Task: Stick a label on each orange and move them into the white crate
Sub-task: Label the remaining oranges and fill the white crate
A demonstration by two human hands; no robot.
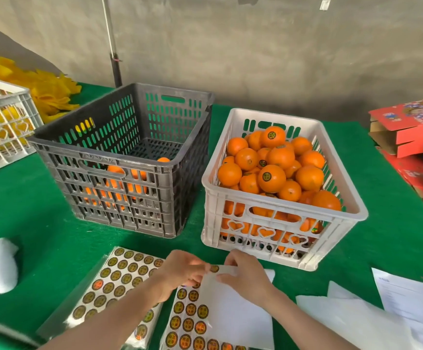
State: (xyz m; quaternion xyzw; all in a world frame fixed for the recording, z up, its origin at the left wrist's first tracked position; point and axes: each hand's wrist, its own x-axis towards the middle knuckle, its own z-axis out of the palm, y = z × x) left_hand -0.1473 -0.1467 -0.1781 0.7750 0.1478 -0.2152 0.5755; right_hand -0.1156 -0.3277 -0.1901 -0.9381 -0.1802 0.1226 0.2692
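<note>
The white crate (331,198) on the right holds a heap of oranges (271,178), some with round gold labels. A dark grey crate (119,157) to its left has a few oranges (116,170) at the bottom. In front, my left hand (182,271) pinches a round label (214,268) at the top of a label sheet (205,317). My right hand (245,271) grips the sheet's white top edge. A second label sheet (114,281), full of labels, lies further left.
The green table cover (41,223) carries white papers (382,311) at the right and a white foam piece (1,263) at the left. Another white crate (3,127) and yellow material (46,92) sit far left. Red cartons (412,127) stand far right.
</note>
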